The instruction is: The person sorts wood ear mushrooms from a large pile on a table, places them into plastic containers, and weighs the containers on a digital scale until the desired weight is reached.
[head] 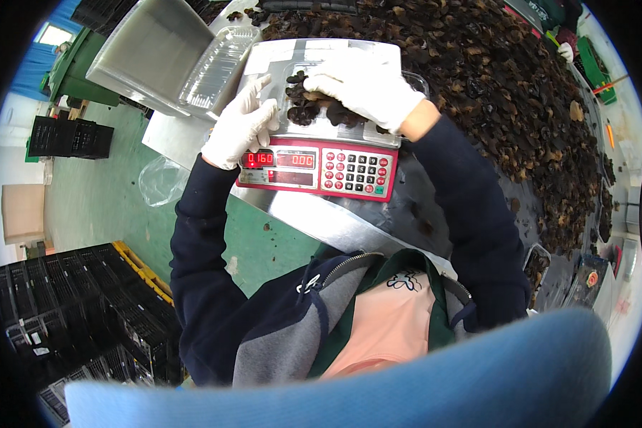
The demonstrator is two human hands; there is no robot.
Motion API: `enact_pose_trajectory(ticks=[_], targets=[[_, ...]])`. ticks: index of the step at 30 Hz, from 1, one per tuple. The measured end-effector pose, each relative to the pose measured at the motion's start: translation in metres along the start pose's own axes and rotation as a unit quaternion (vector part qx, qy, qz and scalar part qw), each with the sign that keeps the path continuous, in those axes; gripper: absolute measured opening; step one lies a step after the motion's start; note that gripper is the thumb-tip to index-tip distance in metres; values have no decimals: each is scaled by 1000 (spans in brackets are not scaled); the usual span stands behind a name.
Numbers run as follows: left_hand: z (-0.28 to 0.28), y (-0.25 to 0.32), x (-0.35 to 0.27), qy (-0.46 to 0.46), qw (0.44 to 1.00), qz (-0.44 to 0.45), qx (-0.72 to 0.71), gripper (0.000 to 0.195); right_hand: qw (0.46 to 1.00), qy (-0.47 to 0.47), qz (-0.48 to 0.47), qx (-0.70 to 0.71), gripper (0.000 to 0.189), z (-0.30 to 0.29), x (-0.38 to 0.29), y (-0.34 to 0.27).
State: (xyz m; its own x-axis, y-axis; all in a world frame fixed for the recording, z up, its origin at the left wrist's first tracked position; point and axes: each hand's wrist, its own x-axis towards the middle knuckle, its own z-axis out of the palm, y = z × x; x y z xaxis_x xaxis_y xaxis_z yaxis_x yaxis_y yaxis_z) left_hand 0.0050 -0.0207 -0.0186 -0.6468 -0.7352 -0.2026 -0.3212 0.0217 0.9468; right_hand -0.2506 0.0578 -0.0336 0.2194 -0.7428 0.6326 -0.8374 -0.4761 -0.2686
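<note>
A clear plastic tray (420,80) rests on the metal platform of a red electronic weighing scale (319,166) with a lit display and keypad. Dark brown wood ear mushrooms (303,113) lie in the tray. My right hand (366,91), in a white glove, reaches over the tray from the right, its fingertips at the mushrooms. Its palm side is hidden, so a grip cannot be made out. My left hand (246,120), gloved too, is at the tray's left side above the display, fingers apart and nothing visible in them.
A large heap of wood ear mushrooms (492,80) covers the table behind and right. Nested clear trays (150,53) stand left of the scale. Black crates (75,299) stack at lower left. A clear plastic bag (163,181) hangs near the table edge. A co-worker's gloved hand (566,52) shows far right.
</note>
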Motion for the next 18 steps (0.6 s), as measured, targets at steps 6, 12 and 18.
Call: enact_pose_trajectory(ticks=[6,12,18], targets=[[-18,0,1,-2,1000,4,-14,60,969,72,229,64,26,-96,-42,15],[-25,1,3,4,1000,23,1,58,887,3,457,74,36,-92,-160,40],[-14,6,5,-10,1000,17,9,59,916,-90,389,-38,23,-34,-200,16]])
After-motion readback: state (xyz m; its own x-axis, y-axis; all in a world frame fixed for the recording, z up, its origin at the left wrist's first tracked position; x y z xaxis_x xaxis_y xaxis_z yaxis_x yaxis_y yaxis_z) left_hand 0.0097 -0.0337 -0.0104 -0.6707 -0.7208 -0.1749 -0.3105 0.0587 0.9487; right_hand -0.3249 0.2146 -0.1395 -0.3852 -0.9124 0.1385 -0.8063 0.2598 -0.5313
